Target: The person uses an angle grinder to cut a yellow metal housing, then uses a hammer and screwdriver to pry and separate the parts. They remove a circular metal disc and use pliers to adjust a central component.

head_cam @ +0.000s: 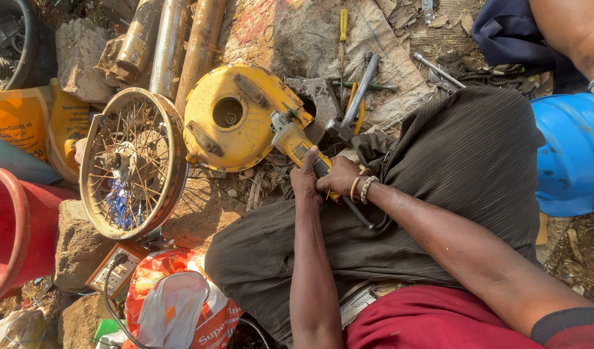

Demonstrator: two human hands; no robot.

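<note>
Both my hands grip a yellow angle grinder (295,143) over my lap. My left hand (306,179) wraps the body from the left, thumb pointing up. My right hand (341,178), with bracelets on the wrist, closes on the rear of the grinder, where a black cable runs off. The grinder's head rests against a round yellow metal casing (229,116) with a central hole, lying on the ground in front of me. A hammer (352,106) lies just right of the casing.
A rusty spoked wheel rim (134,161) leans at left over a stone. Rusty pipes (171,39) lie behind. A red tub (12,232), power socket box (116,270), plastic bags, a blue helmet-like dome (572,155), and another person's arm (575,32) surround me.
</note>
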